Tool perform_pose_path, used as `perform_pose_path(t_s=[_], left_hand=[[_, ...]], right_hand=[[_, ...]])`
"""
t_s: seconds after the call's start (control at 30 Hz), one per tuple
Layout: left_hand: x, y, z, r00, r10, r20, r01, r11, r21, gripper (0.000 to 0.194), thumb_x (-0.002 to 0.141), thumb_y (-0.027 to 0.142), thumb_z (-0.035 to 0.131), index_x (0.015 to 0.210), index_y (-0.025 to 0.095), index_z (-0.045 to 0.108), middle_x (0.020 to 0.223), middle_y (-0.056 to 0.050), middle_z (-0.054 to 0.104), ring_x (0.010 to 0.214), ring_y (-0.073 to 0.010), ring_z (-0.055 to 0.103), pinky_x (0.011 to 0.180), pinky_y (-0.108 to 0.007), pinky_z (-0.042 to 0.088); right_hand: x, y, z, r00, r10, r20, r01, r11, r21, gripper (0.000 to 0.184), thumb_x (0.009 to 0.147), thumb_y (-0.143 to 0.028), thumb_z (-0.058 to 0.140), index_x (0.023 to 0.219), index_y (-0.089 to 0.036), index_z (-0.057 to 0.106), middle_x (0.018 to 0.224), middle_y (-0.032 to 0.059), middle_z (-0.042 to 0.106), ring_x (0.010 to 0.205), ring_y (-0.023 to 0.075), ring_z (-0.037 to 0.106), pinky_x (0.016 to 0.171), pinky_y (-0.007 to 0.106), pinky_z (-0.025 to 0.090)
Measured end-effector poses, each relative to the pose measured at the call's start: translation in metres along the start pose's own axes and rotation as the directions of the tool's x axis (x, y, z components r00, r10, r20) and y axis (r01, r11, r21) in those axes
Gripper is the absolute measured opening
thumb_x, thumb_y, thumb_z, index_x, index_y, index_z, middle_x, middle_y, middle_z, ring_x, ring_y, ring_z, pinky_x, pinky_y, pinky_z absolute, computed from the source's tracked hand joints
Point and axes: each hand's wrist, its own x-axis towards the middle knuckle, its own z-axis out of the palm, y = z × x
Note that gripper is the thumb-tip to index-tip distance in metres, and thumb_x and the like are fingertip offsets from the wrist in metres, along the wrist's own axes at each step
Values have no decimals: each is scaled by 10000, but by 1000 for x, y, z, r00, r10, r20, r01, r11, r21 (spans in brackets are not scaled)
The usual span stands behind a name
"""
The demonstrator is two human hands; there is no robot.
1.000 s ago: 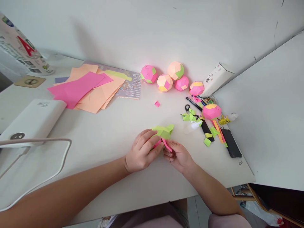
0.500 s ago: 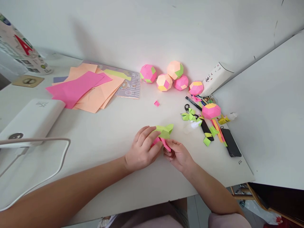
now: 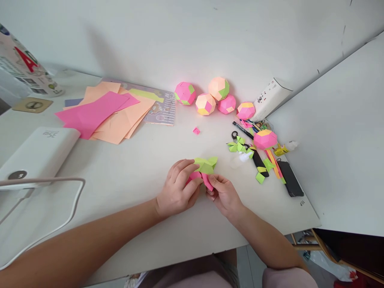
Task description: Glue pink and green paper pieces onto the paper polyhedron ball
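A folded paper piece, green on top and pink underneath, is held just above the white table near its front edge. My left hand curls its fingers over the left side of the piece. My right hand pinches the pink flap at the piece's lower right. Both hands meet at the piece.
Several paper balls lie at the back by the wall. Pink and orange sheets are stacked at the left, over a booklet. A white box, a lamp arm, a small pink scrap, pens, scissors and green folded bits lie around.
Both hands stay closed on the paper piece; the fingers shifted slightly on it. The view drifted a little to the right.
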Motion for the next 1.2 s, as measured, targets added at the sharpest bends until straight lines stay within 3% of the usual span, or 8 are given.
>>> perform_pose_path(t_s=[0.27, 0.73, 1.2], left_hand=[[-3, -2, 1, 996, -82, -45, 80, 996, -30, 325, 688, -15, 571, 944, 172, 501, 1062, -146, 553, 1093, -354, 546, 767, -521, 547], [-5, -4, 1, 998, -48, -42, 46, 998, -53, 243, 772, 20, 652, 893, 182, 519, 990, -93, 575, 1022, -278, 586, 756, -429, 578], [-9, -3, 2, 999, -51, -10, 49, 986, -158, 249, 801, -16, 601, 973, 153, 545, 1023, -101, 571, 1109, -289, 588, 843, -443, 592]], right_hand=[[0, -3, 2, 1000, -11, -7, 11, 1000, -23, 332, 621, -420, 834, 570, -176, 614, 480, -56, 437, 470, 74, 338, 440, 239, 251], [-4, -2, 4, 999, -40, -16, 39, 999, -27, 324, 612, -437, 835, 618, -174, 645, 487, -52, 484, 463, 77, 391, 443, 238, 279], [-8, -4, 5, 995, -78, -69, 70, 992, -106, 331, 600, -448, 833, 639, -168, 661, 519, -33, 517, 483, 79, 411, 421, 228, 246]])
